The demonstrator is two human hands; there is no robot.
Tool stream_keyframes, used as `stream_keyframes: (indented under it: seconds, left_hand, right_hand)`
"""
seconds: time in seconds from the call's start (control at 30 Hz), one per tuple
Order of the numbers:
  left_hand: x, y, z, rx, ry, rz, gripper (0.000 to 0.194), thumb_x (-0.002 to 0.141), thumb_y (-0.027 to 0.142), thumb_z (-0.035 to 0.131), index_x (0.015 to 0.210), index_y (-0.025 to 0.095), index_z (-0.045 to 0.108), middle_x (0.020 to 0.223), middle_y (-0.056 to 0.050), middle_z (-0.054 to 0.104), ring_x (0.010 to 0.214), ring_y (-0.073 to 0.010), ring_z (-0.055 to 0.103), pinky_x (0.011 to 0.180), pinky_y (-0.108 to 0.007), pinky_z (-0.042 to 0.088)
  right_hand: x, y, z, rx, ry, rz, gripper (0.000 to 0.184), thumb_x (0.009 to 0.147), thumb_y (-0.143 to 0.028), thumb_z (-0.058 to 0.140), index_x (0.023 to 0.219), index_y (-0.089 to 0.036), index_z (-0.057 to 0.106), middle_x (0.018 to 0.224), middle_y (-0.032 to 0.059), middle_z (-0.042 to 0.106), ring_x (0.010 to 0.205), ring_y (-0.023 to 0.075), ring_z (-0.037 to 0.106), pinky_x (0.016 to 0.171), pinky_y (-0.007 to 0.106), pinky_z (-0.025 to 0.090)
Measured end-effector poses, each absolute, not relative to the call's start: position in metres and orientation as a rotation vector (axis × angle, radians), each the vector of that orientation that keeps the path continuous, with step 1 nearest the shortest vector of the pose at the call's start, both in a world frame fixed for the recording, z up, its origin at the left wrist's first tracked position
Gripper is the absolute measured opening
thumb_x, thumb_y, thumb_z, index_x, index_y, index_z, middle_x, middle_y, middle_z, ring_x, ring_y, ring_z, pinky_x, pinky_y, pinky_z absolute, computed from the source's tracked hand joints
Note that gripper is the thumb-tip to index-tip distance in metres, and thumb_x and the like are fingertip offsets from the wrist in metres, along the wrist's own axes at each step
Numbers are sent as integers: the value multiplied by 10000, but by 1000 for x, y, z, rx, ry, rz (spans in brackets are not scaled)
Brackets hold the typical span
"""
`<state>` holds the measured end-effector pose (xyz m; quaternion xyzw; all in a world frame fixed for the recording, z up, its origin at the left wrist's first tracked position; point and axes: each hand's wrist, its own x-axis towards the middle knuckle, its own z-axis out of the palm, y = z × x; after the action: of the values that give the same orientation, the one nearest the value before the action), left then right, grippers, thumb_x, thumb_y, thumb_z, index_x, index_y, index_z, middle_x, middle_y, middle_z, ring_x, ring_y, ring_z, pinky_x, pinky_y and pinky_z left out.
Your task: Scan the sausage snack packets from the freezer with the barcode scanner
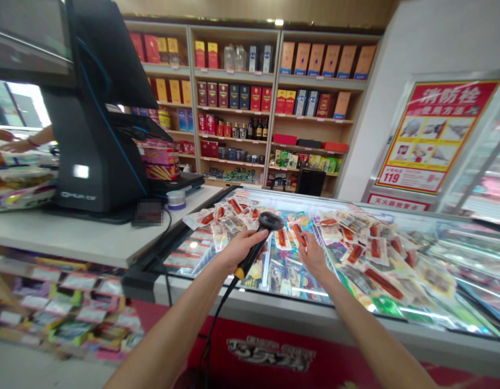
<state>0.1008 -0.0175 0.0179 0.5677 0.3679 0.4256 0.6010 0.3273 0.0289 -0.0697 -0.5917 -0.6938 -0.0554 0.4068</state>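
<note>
My left hand (241, 248) is wrapped round the handle of a black barcode scanner (270, 220) with a yellow end, its cord hanging down toward me. Just to the right, my right hand (312, 253) pinches a clear-wrapped sausage packet (298, 233) near the scanner's head. Another sausage packet (281, 237) lies on the freezer's glass top between the two hands. A heap of sausage packets (375, 247) spreads over the glass to the right of my right hand. A smaller group of packets (221, 216) lies beyond my left hand.
A chest freezer (274, 302) with a glass top stands in front of me. On its left, a counter (100, 237) holds a cash register (92, 140) and a small round tub (176, 200). Shelves (234, 75) of boxes line the back. Another person's hand (19, 145) shows at far left.
</note>
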Motion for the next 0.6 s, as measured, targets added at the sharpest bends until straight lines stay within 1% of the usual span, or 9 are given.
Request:
stream_keyframes:
  seconds: [0.23,0.47,0.6]
  left_hand:
    - [102,-12,22,1332,844,987,327,635,450,562,685,133,501,560,-7,543,430,-75,488,410,-189,343]
    - [99,-7,17,1354,829,1027,329,648,454,544,664,127,506,559,-3,529,428,-70,479,405,-189,336]
    - [88,-5,15,1310,896,1074,346,645,469,539,651,126,492,552,-8,531,425,-73,476,398,-189,335]
  right_hand:
    - [325,26,-67,-1518,-1753,-58,330,761,-291,317,1057,-166,394,1028,88,517,804,179,529,682,295,407]
    - [325,25,-67,-1543,-1736,-56,339,761,-282,326,1073,-166,390,1003,80,526,759,169,533,663,284,402]
    - [321,31,-66,-1515,-1729,-74,330,763,-271,323,1064,-157,397,997,80,526,781,169,525,672,280,399]
